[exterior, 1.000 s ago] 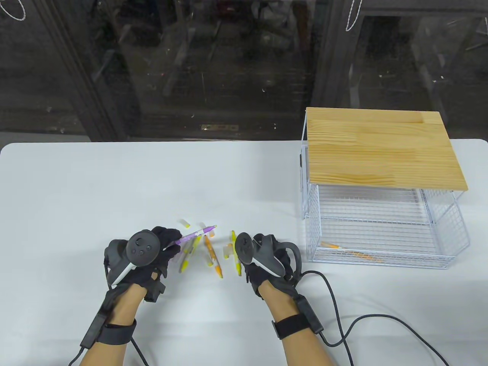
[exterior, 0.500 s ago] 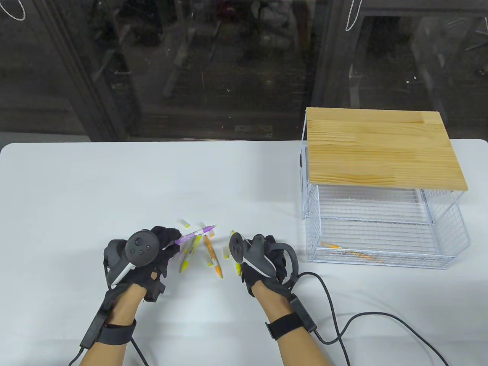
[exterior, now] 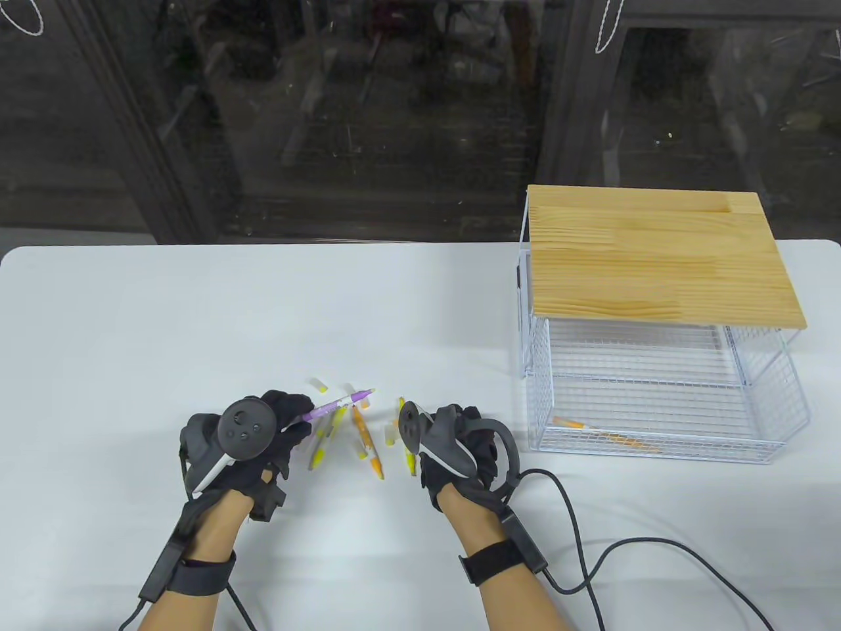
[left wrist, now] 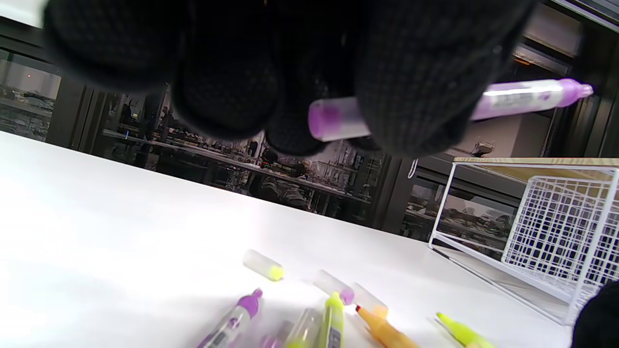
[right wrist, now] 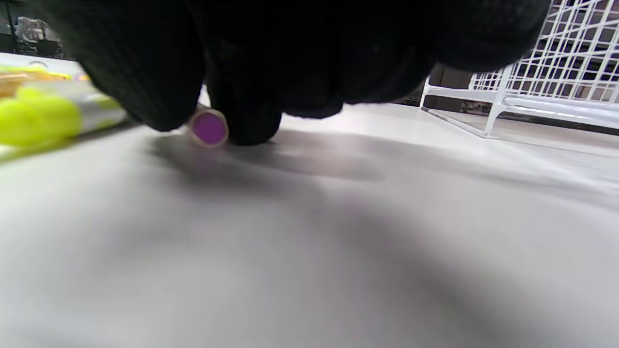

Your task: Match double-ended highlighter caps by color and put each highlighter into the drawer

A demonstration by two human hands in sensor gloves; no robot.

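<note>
My left hand (exterior: 292, 419) grips a purple highlighter (exterior: 338, 402) above the table, its bare tip pointing up and right. In the left wrist view the fingers (left wrist: 416, 87) wrap its barrel, with a clear purple cap (left wrist: 333, 120) on the near end. My right hand (exterior: 460, 437) is down on the table beside the pile. In the right wrist view its fingertips (right wrist: 159, 92) pinch a loose purple cap (right wrist: 208, 128) that touches the table. The white wire drawer (exterior: 657, 448) stands pulled out at the right and holds an orange highlighter (exterior: 570, 424).
Between my hands lie yellow highlighters (exterior: 320, 452), an orange highlighter (exterior: 369, 450) and loose clear caps (exterior: 319, 385). A wooden top (exterior: 657, 256) covers the drawer frame. A black cable (exterior: 591, 559) runs from my right wrist across the table.
My right hand has shifted a little to the left and settled onto the table by the pile. The left hand and its purple highlighter have stayed in place.
</note>
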